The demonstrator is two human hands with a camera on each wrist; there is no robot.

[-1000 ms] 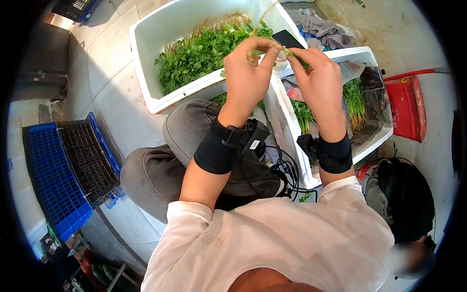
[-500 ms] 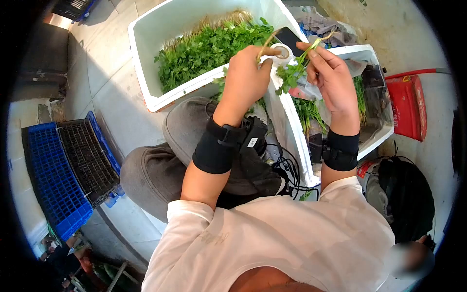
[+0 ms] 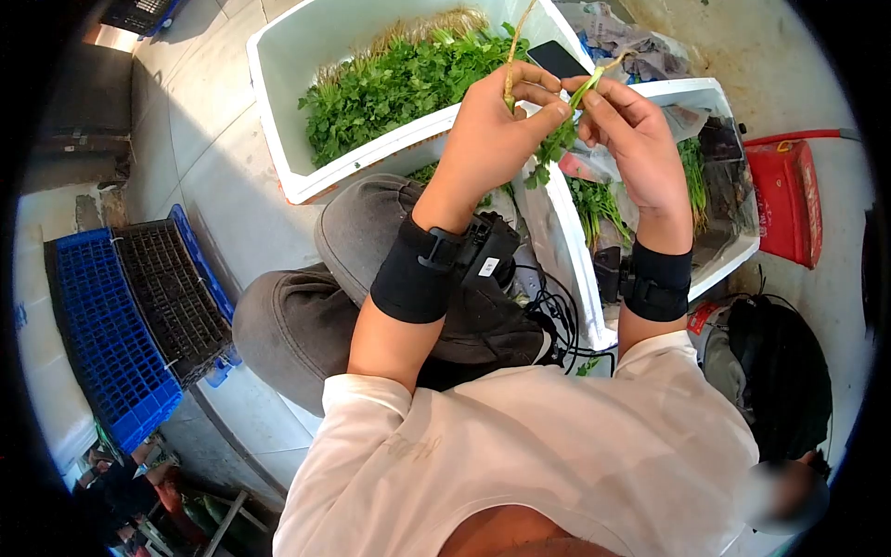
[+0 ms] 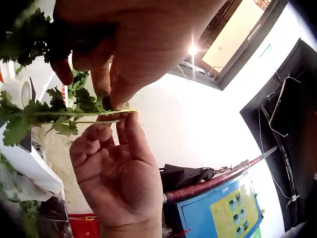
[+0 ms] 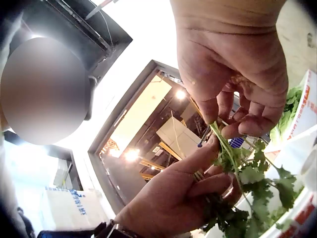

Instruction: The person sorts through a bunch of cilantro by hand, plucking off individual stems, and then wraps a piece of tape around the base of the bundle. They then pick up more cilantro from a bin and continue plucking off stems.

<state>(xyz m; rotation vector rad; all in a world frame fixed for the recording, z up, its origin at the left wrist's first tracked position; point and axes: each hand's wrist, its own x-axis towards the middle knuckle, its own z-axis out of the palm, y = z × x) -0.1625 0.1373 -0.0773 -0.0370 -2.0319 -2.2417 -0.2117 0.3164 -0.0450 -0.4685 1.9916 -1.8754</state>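
Note:
My left hand [image 3: 497,130] holds coriander, with a pale root [image 3: 510,84] standing up past its fingers and leaves below its grip in the right wrist view. Opposite it, my right hand [image 3: 640,153] pinches a single coriander sprig [image 5: 229,148] by its stem between thumb and finger. The root end of this sprig points up and away, and its leaves [image 3: 555,147] hang between the hands. Both hands' fingertips come together at the stem in the left wrist view.
A white foam box [image 3: 278,102] of coriander bunches [image 3: 399,88] stands ahead. A second foam box [image 3: 719,269] with greens [image 3: 594,209] is at right. A phone [image 3: 557,59] lies between them. Around are a red dustpan-like container [image 3: 784,200], plastic crates [image 3: 116,343] and cables [image 3: 557,320].
My right hand moved right with a coriander sprig, then back toward the left hand. The left hand has turned a little, its thumb now reaching to the sprig's stem.

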